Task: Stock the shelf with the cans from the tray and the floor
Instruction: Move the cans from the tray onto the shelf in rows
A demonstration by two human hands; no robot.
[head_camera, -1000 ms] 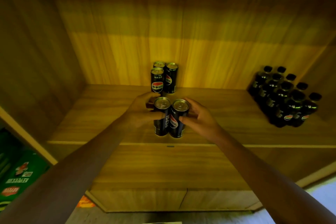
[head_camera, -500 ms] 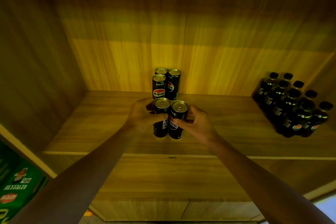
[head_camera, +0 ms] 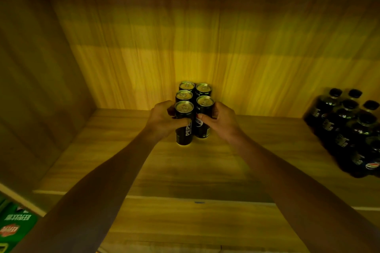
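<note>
While the left hand (head_camera: 162,121) grips one can (head_camera: 184,123) and the right hand (head_camera: 221,120) grips another can (head_camera: 203,118), both just in front of the stocked cans (head_camera: 194,89) on the shelf (head_camera: 205,162), a hard shove could topple those.

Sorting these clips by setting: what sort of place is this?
Likely a shop or stockroom: a wooden shelf with black cola cans, a pack of dark bottles at right, and green cartons below.
</note>
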